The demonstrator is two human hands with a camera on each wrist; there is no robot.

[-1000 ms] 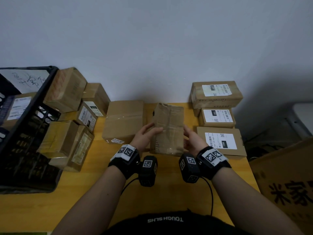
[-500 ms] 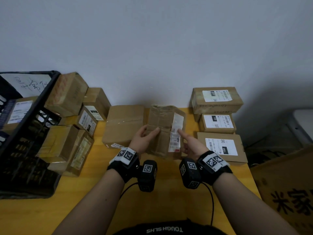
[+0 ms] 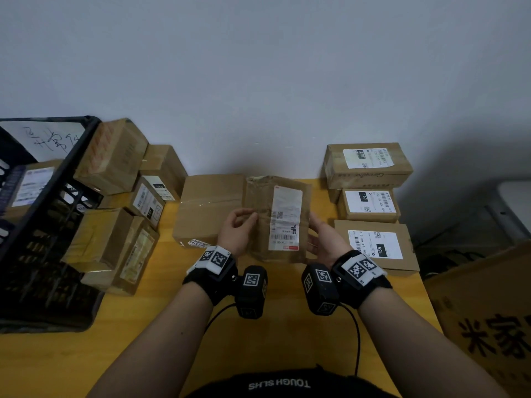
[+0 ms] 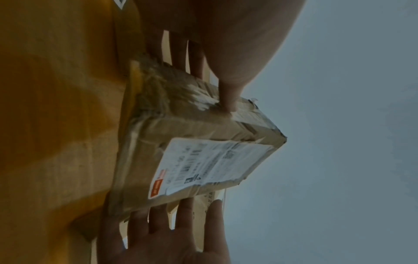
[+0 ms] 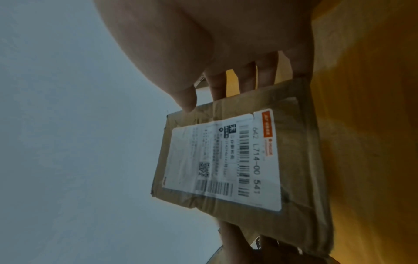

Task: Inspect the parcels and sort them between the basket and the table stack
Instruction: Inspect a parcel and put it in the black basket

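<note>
I hold a crumpled brown parcel (image 3: 260, 225) upright over the middle of the yellow table (image 3: 149, 326), its white label facing me. My left hand (image 3: 253, 218) pinches its left edge, thumb in front. My right hand (image 3: 313, 224) grips the right edge, fingers behind. The left wrist view shows the parcel (image 4: 181, 128) under my thumb (image 4: 228, 100). In the right wrist view, the label (image 5: 226, 160) reads clearly. The black basket (image 3: 69, 173) stands at the left with a labelled box inside. The table stack (image 3: 370, 179) of three labelled boxes sits at the right.
Several brown boxes (image 3: 115, 242) lie heaped between the basket and the centre. A flat taped carton (image 3: 207, 208) lies just behind the held parcel against the wall. A large printed carton (image 3: 488, 326) stands off the table's right edge.
The parcel has been turned in both hands: a second ago its plain side faced me, now the labelled face does. Both hands shifted their grip on its edges.
</note>
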